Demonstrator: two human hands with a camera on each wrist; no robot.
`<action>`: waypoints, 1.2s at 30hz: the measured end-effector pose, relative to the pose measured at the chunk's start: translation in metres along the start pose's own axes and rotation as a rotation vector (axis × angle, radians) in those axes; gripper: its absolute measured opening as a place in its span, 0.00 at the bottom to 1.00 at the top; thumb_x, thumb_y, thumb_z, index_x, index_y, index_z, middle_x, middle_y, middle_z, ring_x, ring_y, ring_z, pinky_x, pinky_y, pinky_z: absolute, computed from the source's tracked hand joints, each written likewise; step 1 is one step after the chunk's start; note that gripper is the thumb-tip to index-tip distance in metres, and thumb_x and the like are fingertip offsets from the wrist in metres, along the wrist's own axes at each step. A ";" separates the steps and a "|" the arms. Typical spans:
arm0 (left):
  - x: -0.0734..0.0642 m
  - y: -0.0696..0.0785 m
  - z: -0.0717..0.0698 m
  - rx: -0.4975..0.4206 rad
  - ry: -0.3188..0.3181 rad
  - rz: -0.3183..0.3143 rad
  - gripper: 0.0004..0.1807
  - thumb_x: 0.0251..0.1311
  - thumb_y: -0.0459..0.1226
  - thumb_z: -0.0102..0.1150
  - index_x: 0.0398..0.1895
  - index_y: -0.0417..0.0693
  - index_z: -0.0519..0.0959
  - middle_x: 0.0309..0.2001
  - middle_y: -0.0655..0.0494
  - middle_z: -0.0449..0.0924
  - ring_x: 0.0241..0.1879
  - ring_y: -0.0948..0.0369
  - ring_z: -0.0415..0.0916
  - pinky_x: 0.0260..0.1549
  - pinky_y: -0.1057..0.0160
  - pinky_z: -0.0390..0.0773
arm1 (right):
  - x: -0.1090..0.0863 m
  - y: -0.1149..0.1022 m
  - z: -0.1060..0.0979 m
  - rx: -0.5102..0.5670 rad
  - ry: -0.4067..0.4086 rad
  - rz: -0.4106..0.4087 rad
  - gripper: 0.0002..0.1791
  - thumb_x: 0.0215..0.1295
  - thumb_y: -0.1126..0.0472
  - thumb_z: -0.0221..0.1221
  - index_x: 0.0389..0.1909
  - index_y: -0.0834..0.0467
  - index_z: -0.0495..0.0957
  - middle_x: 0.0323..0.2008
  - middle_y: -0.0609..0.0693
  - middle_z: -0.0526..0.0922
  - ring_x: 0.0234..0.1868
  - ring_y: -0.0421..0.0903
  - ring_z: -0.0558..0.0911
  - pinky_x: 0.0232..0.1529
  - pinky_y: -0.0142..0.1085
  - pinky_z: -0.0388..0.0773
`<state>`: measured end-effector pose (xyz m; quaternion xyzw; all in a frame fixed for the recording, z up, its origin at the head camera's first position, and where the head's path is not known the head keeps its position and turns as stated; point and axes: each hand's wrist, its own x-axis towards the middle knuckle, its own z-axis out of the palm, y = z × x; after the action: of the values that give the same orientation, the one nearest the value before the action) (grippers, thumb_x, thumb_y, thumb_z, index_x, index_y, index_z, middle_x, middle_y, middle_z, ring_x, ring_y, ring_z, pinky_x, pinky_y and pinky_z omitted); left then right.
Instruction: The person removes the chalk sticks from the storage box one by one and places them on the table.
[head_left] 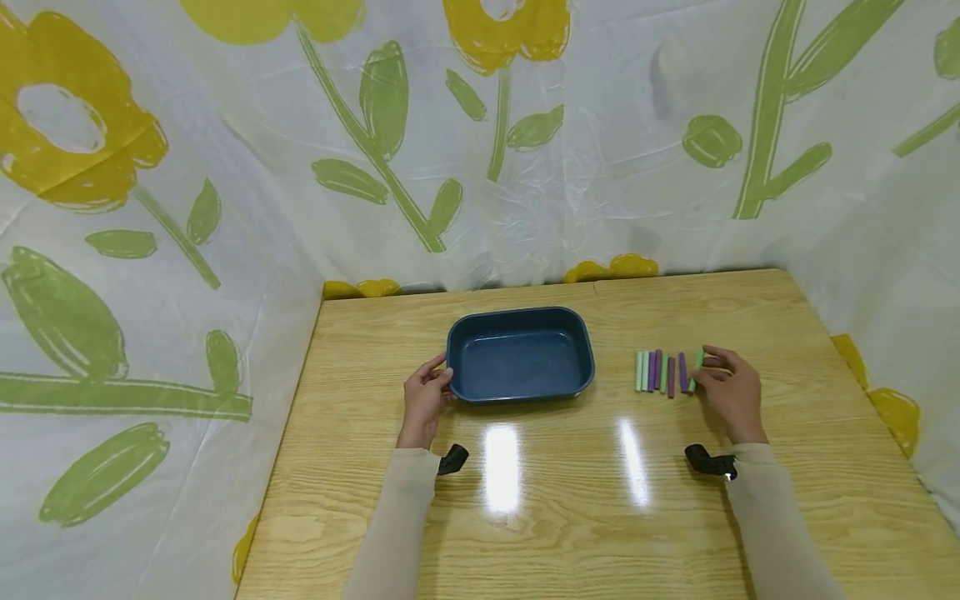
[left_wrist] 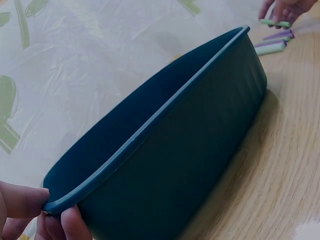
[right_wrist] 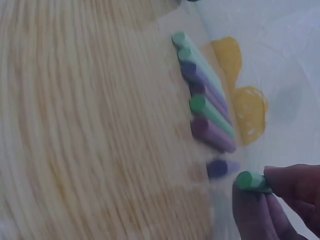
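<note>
A dark blue rectangular tray (head_left: 521, 396) with rounded corners stands on the table. My left hand (head_left: 426, 402) pinches its left rim between thumb and fingers; the left wrist view shows the thumb over the rim (left_wrist: 145, 125). To the right of the tray lies a row of chalk sticks (head_left: 655, 372) in pale green, purple, green and maroon, set side by side. At the row's right end my right hand (head_left: 731, 396) pinches a green chalk stick (right_wrist: 251, 181) between thumb and fingers. A purple chalk stick (right_wrist: 220, 168) lies just beside it.
The wooden table (head_left: 555, 533) ends at the back against a white flower-patterned cloth (head_left: 600, 167), which also hangs at both sides. A black wrist device (head_left: 453, 459) sits on the left forearm and another device (head_left: 708, 461) on the right.
</note>
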<state>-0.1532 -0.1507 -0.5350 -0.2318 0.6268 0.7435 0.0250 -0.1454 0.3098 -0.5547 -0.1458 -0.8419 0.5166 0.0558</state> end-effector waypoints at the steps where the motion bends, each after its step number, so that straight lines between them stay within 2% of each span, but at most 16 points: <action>1: 0.000 0.000 0.000 -0.001 0.000 0.002 0.22 0.75 0.28 0.59 0.70 0.42 0.79 0.40 0.54 0.71 0.30 0.63 0.77 0.29 0.69 0.78 | 0.001 0.001 -0.001 -0.002 -0.002 -0.003 0.27 0.73 0.72 0.61 0.72 0.69 0.72 0.55 0.65 0.79 0.36 0.19 0.75 0.35 0.20 0.79; 8: 0.000 0.000 0.001 -0.002 0.004 0.004 0.21 0.75 0.28 0.58 0.69 0.41 0.79 0.40 0.54 0.71 0.29 0.64 0.76 0.29 0.69 0.78 | 0.006 0.008 -0.002 -0.099 -0.030 -0.055 0.26 0.72 0.71 0.63 0.68 0.73 0.74 0.54 0.73 0.80 0.34 0.17 0.71 0.33 0.19 0.75; 20: 0.000 0.000 0.000 0.002 -0.003 -0.006 0.22 0.76 0.29 0.59 0.70 0.40 0.78 0.41 0.54 0.72 0.30 0.64 0.76 0.29 0.69 0.79 | 0.007 0.006 0.003 -0.165 -0.009 -0.086 0.22 0.72 0.72 0.63 0.65 0.72 0.77 0.54 0.72 0.82 0.33 0.17 0.69 0.33 0.16 0.70; 23: 0.001 0.000 0.000 -0.001 -0.003 -0.007 0.22 0.75 0.29 0.59 0.70 0.41 0.78 0.41 0.54 0.72 0.30 0.64 0.76 0.29 0.69 0.79 | 0.006 0.005 0.003 -0.170 -0.012 -0.084 0.21 0.72 0.72 0.62 0.65 0.71 0.77 0.54 0.72 0.83 0.34 0.19 0.70 0.34 0.16 0.70; 30: 0.000 0.000 0.000 0.005 -0.002 -0.014 0.22 0.76 0.29 0.58 0.70 0.42 0.79 0.42 0.53 0.72 0.31 0.63 0.76 0.30 0.69 0.79 | 0.003 0.005 0.001 -0.178 -0.019 -0.072 0.20 0.74 0.70 0.62 0.64 0.71 0.78 0.54 0.71 0.83 0.40 0.32 0.77 0.34 0.16 0.71; 32: 0.000 0.000 0.000 0.005 -0.004 -0.017 0.22 0.76 0.29 0.58 0.70 0.42 0.79 0.42 0.53 0.72 0.31 0.63 0.76 0.30 0.69 0.78 | 0.002 0.006 0.000 -0.182 -0.016 -0.079 0.20 0.74 0.69 0.62 0.64 0.70 0.78 0.54 0.71 0.83 0.39 0.31 0.76 0.34 0.16 0.70; 36: -0.001 0.002 0.000 -0.001 -0.014 -0.014 0.22 0.76 0.29 0.58 0.71 0.41 0.78 0.41 0.54 0.72 0.30 0.63 0.76 0.30 0.68 0.78 | 0.000 0.007 -0.004 -0.184 -0.006 -0.107 0.20 0.74 0.68 0.62 0.63 0.70 0.79 0.53 0.71 0.83 0.36 0.21 0.71 0.35 0.16 0.70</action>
<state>-0.1525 -0.1507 -0.5331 -0.2310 0.6246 0.7453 0.0342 -0.1435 0.3158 -0.5592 -0.1035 -0.8925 0.4338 0.0671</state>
